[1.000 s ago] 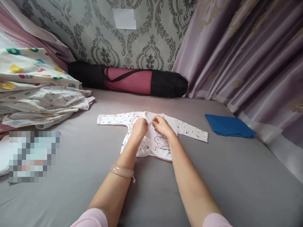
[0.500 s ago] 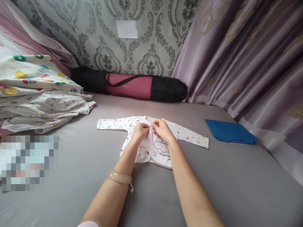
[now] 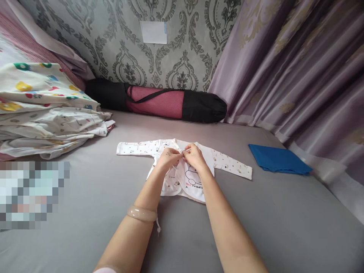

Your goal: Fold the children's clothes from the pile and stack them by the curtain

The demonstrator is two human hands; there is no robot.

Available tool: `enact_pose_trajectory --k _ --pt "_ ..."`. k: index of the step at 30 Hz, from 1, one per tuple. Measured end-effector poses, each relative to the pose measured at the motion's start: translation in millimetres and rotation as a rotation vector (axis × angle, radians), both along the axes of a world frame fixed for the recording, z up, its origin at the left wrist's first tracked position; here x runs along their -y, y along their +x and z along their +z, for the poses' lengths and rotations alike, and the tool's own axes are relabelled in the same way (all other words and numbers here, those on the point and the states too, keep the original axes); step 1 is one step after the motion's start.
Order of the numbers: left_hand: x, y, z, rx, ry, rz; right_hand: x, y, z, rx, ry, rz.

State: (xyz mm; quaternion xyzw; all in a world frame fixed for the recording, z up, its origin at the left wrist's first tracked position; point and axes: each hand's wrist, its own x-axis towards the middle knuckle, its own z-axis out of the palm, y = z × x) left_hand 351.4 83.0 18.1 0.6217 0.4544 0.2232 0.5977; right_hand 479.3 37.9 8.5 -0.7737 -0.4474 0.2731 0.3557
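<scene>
A small white baby shirt (image 3: 227,162) with a cartoon print lies flat on the grey bed sheet (image 3: 93,197), sleeves spread to both sides. My left hand (image 3: 167,157) and my right hand (image 3: 193,155) meet over its chest opening. Both pinch the fabric edges near the neckline, fingers closed. A pale bangle (image 3: 141,213) sits on my left wrist.
A stack of folded printed cloths (image 3: 48,113) lies at the left. A pink and black rolled mat bag (image 3: 159,101) rests against the patterned wall. A folded blue cloth (image 3: 278,159) lies at the right near the purple curtains (image 3: 298,68).
My hands have stayed at the shirt's neckline, fingers shifting slightly closer together. The view has tilted a little.
</scene>
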Motion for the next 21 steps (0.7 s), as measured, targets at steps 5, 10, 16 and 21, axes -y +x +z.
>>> enact_pose_trajectory --k 5,10,16,21 --pt "4 5 -1.7 -0.090 0.108 0.028 2 -1 3.0 0.094 -0.003 0.018" --pt "8 6 -0.5 -0.143 0.183 0.031 0 2 2.9 0.080 0.017 0.057" --pt "8 4 2.9 -0.243 0.207 0.094 -2 4 0.9 0.081 0.071 0.019" --pt "6 6 2.5 -0.334 0.248 0.156 5 -6 14.2 0.211 0.036 0.089"
